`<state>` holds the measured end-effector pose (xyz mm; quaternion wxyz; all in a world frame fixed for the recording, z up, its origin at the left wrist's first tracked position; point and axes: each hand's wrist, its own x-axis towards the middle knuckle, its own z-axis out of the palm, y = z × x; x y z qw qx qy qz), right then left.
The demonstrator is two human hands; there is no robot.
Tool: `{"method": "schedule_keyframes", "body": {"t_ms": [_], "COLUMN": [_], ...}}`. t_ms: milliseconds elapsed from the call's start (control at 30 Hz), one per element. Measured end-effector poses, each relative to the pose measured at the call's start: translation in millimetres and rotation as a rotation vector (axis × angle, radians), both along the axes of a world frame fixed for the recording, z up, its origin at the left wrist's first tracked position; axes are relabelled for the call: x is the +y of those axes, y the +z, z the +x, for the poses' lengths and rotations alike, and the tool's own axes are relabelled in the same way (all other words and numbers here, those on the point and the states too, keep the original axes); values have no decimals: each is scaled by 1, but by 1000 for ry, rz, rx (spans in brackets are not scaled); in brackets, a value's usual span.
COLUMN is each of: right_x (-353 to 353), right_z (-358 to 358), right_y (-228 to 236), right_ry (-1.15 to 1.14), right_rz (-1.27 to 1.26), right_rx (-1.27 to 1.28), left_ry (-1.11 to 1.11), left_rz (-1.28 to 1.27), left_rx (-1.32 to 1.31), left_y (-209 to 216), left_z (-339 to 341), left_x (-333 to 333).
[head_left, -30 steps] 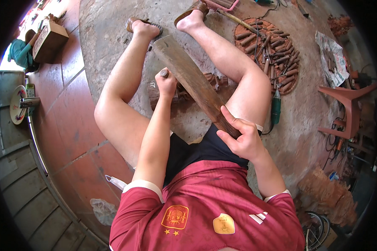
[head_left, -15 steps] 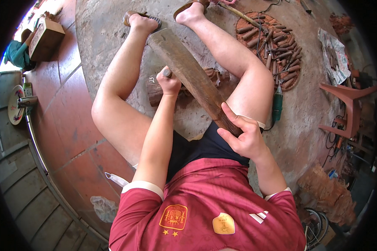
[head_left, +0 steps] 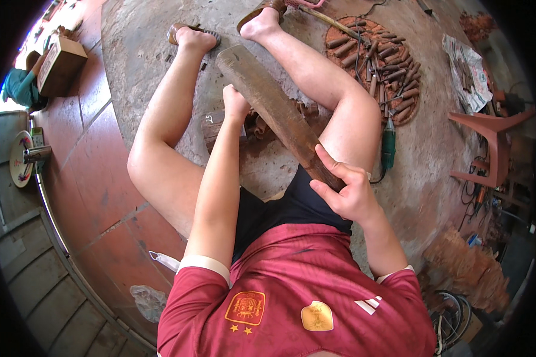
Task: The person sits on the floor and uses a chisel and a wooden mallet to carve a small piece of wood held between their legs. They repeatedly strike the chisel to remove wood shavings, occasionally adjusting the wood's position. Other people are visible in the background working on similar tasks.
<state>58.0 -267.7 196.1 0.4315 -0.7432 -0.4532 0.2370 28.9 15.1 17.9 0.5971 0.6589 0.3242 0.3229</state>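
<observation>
Both hands hold one long wooden plank (head_left: 280, 116) slanted between the legs: right hand (head_left: 346, 193) grips its near end, left hand (head_left: 236, 104) closes against its edge. Shaping appears unfinished.

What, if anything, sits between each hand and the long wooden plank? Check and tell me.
Nothing visible does. The right hand already grips the near end of the long wooden plank against the thigh. The left hand rests against the plank's left edge, further along, with no object between them.
</observation>
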Motion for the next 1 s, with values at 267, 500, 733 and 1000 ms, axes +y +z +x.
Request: {"method": "schedule_keyframes", "body": {"t_ms": [267, 500, 733, 1000], "right_x": [4, -13, -8, -9], "right_z": [-5, -2, 0, -2], "right_y": [4, 1, -1, -3], "right_ry": [85, -15, -106, -125], "right_rz": [-13, -18, 3, -14], "right_rx": [34, 18, 177, 260], "left_ry": [239, 93, 155, 43], "left_rz": [-445, -63, -212, 13], "left_rx": [-491, -137, -484, -227], "left_y": [-79, 10, 35, 16], "left_z": [10, -25, -59, -47], "left_x": [34, 0, -2, -12]}}
